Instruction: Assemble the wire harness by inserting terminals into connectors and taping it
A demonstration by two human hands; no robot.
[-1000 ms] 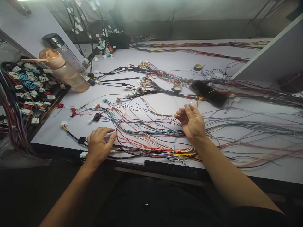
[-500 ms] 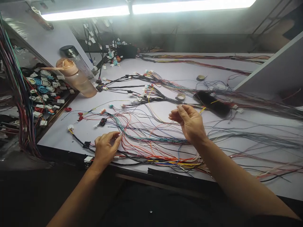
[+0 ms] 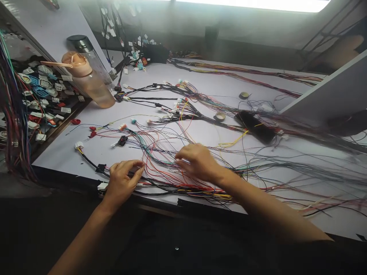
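My left hand [image 3: 123, 179] is at the table's front edge, thumb and forefinger pinched at the end of a thin red wire, beside the black-sleeved cable [image 3: 91, 164] with a white connector [image 3: 79, 145]. Over the middle of the loose wires is my right hand [image 3: 197, 162], slightly blurred, its thumb and fingers apart with nothing visible between them. Red and orange wires [image 3: 155, 173] run between the hands. An orange connector [image 3: 122, 127] and a black connector [image 3: 123, 140] lie behind my left hand.
Two bottles [image 3: 91, 86] stand at the back left beside a bin of connectors [image 3: 43, 91]. Taped harnesses [image 3: 200, 116] cross the table [image 3: 60, 147]. A black pouch-like object [image 3: 255, 128] and tape rolls [image 3: 219, 117] lie right of centre. A white panel [image 3: 323, 91] rises at the right.
My right hand has moved left and down toward my left hand, over the wires. My left hand keeps nearly the same place. The camera view has shifted slightly.
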